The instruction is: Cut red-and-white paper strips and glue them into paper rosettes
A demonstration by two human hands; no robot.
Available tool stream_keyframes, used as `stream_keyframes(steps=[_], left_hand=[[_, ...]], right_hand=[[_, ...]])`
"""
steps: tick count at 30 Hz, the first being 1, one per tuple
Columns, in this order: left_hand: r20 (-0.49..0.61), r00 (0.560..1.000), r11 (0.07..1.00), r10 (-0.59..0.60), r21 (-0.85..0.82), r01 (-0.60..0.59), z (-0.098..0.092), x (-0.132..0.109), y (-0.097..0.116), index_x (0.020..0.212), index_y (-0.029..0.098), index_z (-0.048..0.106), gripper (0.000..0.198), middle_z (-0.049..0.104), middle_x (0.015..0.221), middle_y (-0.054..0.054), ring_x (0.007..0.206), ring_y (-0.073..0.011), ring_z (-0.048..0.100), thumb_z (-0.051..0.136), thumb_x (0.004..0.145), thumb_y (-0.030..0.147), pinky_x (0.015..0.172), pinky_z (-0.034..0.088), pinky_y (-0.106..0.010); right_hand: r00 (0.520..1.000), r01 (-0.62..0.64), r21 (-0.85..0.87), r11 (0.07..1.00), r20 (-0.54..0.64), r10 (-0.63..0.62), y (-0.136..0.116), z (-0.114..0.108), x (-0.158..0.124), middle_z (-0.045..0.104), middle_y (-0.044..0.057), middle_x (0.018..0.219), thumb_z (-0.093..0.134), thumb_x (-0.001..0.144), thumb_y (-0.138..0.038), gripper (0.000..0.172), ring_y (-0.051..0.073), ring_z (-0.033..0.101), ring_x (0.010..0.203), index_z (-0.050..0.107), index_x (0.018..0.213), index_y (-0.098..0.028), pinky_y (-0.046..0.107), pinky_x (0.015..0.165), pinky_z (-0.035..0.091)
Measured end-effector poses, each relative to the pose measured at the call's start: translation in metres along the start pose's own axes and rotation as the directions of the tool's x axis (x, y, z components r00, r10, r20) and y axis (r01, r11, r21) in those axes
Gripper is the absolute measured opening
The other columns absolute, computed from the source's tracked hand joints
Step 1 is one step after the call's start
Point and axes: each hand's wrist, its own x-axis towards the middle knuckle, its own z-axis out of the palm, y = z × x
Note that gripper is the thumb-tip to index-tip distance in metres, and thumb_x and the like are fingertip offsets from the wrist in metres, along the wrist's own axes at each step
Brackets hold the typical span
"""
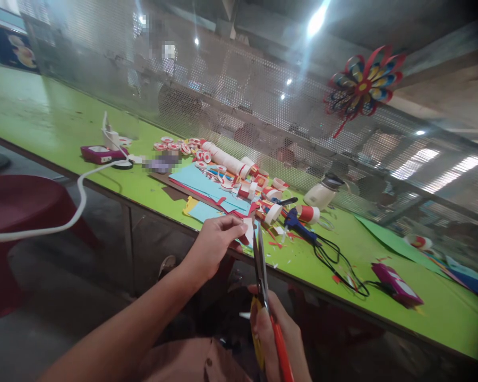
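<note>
In the head view my left hand [219, 239] pinches a small piece of white paper [248, 232] just over the table's front edge. My right hand [276, 331] grips a pair of scissors [261, 265] with one yellow and one red-orange handle. The blades point up and away from me, parted slightly at the tips, right beside the paper; whether they touch it I cannot tell. Beyond my left hand lie light blue paper sheets [207, 185] and several red-and-white paper rolls [273, 212]. Small red and white scraps are scattered near the blades.
A blue glue gun [298, 225] with a black cord lies right of the scissors. Purple power blocks [398, 286] [103, 154] sit at both sides. A cream kettle [324, 190] stands by the mesh screen [239, 106]. Green paper [398, 244] lies at right; a red stool [32, 212] stands left.
</note>
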Motion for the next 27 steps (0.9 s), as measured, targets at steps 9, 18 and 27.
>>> stream_keyframes(steps=[9,18,27], left_hand=[[0.075,0.997,0.998,-0.012,0.068,0.007,0.003,-0.005,-0.001,0.062,0.013,0.058,0.022,0.053,0.052,0.001,0.046,-0.0074,0.047,0.07,0.068,0.031,0.042,0.032,-0.018],[0.068,0.998,1.0,-0.012,0.023,0.011,0.004,-0.005,-0.003,0.063,0.012,0.058,0.024,0.053,0.054,0.0,0.051,-0.0093,0.05,0.071,0.065,0.032,0.044,0.036,-0.019],[0.07,0.997,1.0,0.019,0.02,-0.021,0.003,-0.005,-0.004,0.064,0.011,0.06,0.024,0.055,0.056,-0.001,0.051,-0.0094,0.05,0.071,0.066,0.032,0.047,0.039,-0.021]], right_hand=[[1.0,-0.013,-0.003,1.0,0.014,0.013,0.001,0.005,0.001,0.049,-0.001,0.057,0.041,0.087,-0.053,0.048,0.013,0.047,0.051,0.063,0.107,-0.014,0.021,0.046,0.038],[0.997,-0.07,0.095,0.993,-0.006,0.071,0.0,0.012,0.001,0.045,-0.003,0.055,0.042,0.084,-0.057,0.052,0.011,0.043,0.046,0.061,0.104,-0.014,0.021,0.044,0.035],[0.999,-0.051,0.071,0.996,-0.013,0.052,-0.002,0.01,0.001,0.044,-0.002,0.055,0.042,0.085,-0.056,0.05,0.012,0.041,0.049,0.062,0.103,-0.014,0.022,0.045,0.034]])
